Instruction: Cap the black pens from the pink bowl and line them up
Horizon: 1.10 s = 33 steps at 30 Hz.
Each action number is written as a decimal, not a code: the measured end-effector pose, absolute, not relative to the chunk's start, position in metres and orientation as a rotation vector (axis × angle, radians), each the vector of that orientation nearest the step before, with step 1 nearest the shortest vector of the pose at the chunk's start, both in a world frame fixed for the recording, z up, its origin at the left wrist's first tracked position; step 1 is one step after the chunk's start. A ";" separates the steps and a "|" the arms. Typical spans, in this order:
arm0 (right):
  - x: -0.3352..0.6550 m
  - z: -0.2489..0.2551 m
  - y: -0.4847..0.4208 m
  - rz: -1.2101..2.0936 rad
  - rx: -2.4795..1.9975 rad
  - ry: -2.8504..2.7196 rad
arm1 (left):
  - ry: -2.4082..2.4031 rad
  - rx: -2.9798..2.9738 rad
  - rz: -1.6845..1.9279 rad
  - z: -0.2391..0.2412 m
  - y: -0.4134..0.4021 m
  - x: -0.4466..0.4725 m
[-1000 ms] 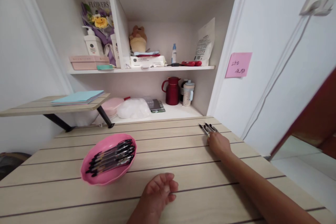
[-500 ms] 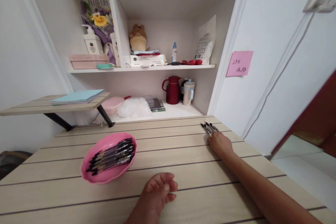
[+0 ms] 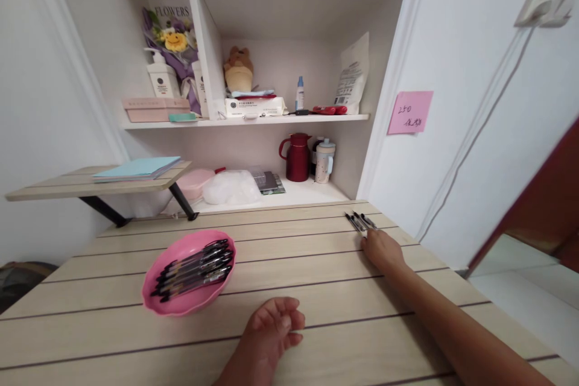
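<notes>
At the far right of the desk, several black-capped pens (image 3: 356,221) lie side by side, pointing away from me. My right hand (image 3: 382,249) reaches over their near ends, fingers curled down and closed on a pen; the fingertips are mostly hidden behind the hand. My left hand (image 3: 273,327) rests near the front middle of the desk, palm turned inward, fingers loosely bent and apart, holding nothing. To its left stands a pink bowl (image 3: 152,300) with a wavy rim. Several black pens (image 3: 197,272) with clear barrels lie in the bowl, roughly parallel.
The slatted wooden desk (image 3: 289,265) meets a white shelf unit (image 3: 280,122). A small raised shelf (image 3: 149,184) at left carries light-blue paper (image 3: 138,167). Behind the desk stand a dark red jug (image 3: 297,158) and a pale cup (image 3: 324,161). A pink note (image 3: 411,112) hangs on the wall.
The camera view has tilted slightly upward. My right hand has shifted very slightly to the right at the pens; my left hand stays in place.
</notes>
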State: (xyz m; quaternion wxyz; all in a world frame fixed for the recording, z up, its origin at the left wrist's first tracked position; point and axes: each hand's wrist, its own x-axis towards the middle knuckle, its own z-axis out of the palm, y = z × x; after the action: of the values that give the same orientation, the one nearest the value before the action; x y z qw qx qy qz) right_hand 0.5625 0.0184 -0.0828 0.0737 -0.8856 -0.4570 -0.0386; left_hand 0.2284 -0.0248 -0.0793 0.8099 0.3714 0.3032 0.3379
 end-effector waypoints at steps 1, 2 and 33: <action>0.562 -0.083 0.019 -0.114 -2.655 -1.371 | 0.646 0.793 0.723 -0.080 -0.024 0.228; 0.562 -0.083 0.020 -0.111 -2.651 -1.371 | 0.646 0.793 0.723 -0.080 -0.024 0.228; 0.359 -0.077 -0.061 0.095 -2.048 -1.990 | 1.519 2.014 0.894 0.002 0.039 0.114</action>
State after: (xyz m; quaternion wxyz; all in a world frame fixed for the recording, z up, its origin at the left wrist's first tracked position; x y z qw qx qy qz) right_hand 0.3594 -0.0607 -0.0768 0.1416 -0.7097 -0.6894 0.0328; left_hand 0.1143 0.0387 0.0019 0.2303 0.7323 0.5523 0.3252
